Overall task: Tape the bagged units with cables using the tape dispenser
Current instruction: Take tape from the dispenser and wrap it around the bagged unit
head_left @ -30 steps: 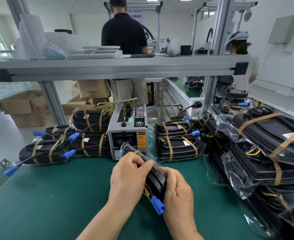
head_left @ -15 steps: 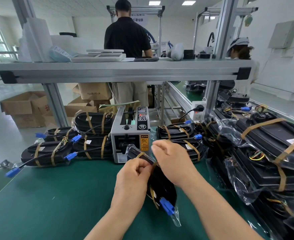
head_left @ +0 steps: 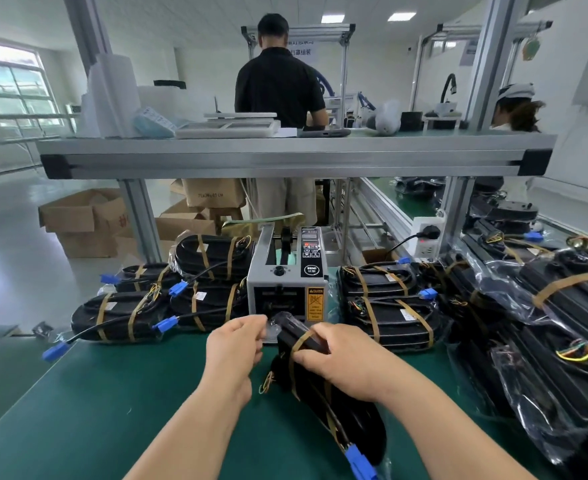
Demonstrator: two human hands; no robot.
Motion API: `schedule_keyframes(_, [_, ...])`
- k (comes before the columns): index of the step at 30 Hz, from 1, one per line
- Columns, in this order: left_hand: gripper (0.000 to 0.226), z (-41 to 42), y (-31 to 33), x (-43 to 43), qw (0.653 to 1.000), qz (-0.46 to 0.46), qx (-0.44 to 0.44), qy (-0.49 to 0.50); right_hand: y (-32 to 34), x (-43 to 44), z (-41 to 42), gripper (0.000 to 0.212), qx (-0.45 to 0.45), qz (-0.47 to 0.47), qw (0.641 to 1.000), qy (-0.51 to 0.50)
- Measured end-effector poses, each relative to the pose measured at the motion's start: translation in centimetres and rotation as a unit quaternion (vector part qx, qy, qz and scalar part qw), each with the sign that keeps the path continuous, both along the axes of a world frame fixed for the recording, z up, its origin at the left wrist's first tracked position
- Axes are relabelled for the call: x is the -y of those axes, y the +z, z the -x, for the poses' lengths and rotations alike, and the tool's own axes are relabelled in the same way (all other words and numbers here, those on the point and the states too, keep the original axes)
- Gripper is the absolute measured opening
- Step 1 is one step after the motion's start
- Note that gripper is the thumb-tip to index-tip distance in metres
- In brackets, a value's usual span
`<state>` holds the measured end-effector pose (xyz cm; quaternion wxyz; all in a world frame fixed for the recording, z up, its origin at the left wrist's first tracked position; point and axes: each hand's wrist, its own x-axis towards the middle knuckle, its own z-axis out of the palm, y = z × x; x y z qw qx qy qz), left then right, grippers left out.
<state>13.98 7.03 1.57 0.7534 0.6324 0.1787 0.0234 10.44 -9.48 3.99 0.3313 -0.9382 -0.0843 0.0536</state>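
Observation:
A black bagged unit (head_left: 341, 407) with a cable and a blue plug (head_left: 358, 460) lies on the green mat, its far end raised toward the grey tape dispenser (head_left: 287, 282). A brown tape strip (head_left: 299, 341) wraps that far end. My right hand (head_left: 341, 355) grips the unit's far end over the tape. My left hand (head_left: 235, 344) pinches the clear bag's end just in front of the dispenser's mouth.
Taped units (head_left: 126, 313) are stacked left of the dispenser, and more of them (head_left: 389, 306) lie to its right. A heap of bagged units (head_left: 545, 327) fills the right side. An aluminium shelf (head_left: 285, 157) spans overhead. A person in black stands beyond the bench.
The unit has swung down flatter onto the mat, its blue plug now nearer me. My right hand slid onto the taped far end; my left hand moved up to the bag's tip.

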Motion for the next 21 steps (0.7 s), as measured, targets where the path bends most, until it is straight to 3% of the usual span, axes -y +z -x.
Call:
schedule_keyframes(5, [0.018, -3.4, -0.4, 1.1, 0.994, 0.053, -0.1, -0.002, -0.3, 0.5, 0.5, 0.03, 0.002, -0.001, 0.998, -0.061])
schedule_keyframes(16, [0.018, -4.9, 0.9, 3.0, 0.98, 0.138, -0.141, 0.006, -0.3, 0.3, 0.8, 0.034, 0.0, 0.003, 0.998, -0.058])
schedule_keyframes(21, [0.018, -5.4, 0.9, 3.8, 0.967, 0.205, -0.112, 0.098, -0.2, 0.2, 0.9, 0.035, 0.01, -0.004, 0.998, -0.057])
